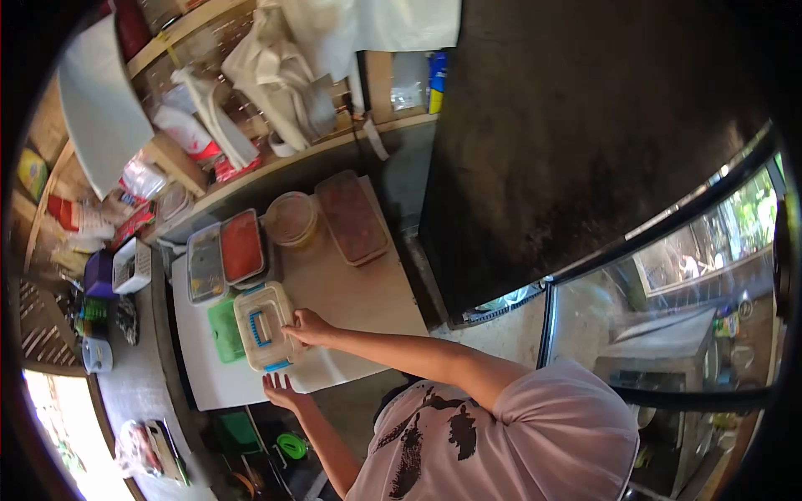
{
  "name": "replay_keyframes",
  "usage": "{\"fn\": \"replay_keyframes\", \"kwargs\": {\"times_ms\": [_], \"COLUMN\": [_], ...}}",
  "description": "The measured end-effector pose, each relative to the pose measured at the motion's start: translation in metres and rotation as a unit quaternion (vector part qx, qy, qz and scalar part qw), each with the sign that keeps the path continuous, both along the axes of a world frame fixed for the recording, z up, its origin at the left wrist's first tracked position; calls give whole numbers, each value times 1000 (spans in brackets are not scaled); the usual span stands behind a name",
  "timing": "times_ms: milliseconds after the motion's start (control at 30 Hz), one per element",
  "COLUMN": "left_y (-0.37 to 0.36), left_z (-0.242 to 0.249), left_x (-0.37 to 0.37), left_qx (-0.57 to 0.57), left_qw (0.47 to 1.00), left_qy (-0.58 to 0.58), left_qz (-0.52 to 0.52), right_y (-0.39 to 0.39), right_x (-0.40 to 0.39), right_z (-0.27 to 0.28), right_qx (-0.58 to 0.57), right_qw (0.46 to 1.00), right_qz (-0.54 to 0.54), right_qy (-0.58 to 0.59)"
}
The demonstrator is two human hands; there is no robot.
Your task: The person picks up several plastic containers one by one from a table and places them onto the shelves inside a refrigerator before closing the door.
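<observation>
Pale tabletop [363, 305] stretches beside the right hand [309, 328], which grips the edge of a blue-handled, translucent rectangular plastic box [272, 321] just ahead; the left hand [284, 394], fingers spread, is by the tabletop's near edge.

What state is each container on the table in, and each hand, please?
Blue-clipped box: lid on, latching unclear
Green container: partly hidden, lid unclear
Red-topped container: appears closed
Grey-edged container: appears closed
Round tub: appears closed
Long container: appears closed
Right hand: touching blue-clipped box
Left hand: open, empty
</observation>
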State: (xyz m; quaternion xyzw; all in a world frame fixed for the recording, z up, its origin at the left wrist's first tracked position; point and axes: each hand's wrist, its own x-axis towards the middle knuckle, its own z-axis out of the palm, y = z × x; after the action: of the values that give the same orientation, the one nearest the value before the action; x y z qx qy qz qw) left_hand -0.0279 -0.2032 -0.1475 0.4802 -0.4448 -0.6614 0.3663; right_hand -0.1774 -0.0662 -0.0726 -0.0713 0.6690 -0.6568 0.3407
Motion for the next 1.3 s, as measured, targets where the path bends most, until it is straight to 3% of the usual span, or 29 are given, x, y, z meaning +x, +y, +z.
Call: {"fn": "replay_keyframes", "kwargs": {"times_ms": [133,200,300,367,433,500,567,633,667,700,733,800,1000,1100,1133,1200,1300], "left_y": [3,33,48,57,82,129,153,210,217,257,296,338,469,525,540,561,580], "left_z": [18,53,46,35,42,71,57,85,49,77,96,89,42,45,46,36,35], "left_x": [-8,-17,-17,-10,3,16,29,31,21,28,29,38,21,4,-4,-24,-53], "left_qx": [13,43,18,-17,25,49,63,52,110,111,136,20,106,135,141,145,119], "left_qw": [995,988,978,966,942,883,840,751,702,722,699,621,615,624,633,652,694], "left_qy": [56,94,136,127,111,89,58,40,67,-88,-109,-96,-56,-59,-63,-58,-51], "left_qz": [-88,-111,-156,-223,-316,-458,-536,-658,-701,-678,-694,-778,-779,-767,-758,-742,-708], "right_y": [30,49,84,124,179,243,304,368,400,429,457,508,627,662,667,670,677], "right_x": [3,7,14,27,42,58,80,99,107,114,124,139,168,160,153,137,99], "right_z": [7,19,24,26,30,41,40,48,49,49,50,42,11,-12,-37,-35,-63], "right_qx": [-53,-50,-51,-83,-85,-65,-36,9,9,9,9,17,22,38,35,31,36], "right_qw": [998,999,998,996,996,997,999,999,999,999,999,997,983,975,965,940,935], "right_qz": [-3,-1,0,5,10,41,23,12,21,33,14,-12,-148,-192,-248,-336,-354], "right_qy": [-24,-3,20,-8,-16,0,-21,-29,-28,-28,-41,-68,-107,-101,-76,-52,10]}}
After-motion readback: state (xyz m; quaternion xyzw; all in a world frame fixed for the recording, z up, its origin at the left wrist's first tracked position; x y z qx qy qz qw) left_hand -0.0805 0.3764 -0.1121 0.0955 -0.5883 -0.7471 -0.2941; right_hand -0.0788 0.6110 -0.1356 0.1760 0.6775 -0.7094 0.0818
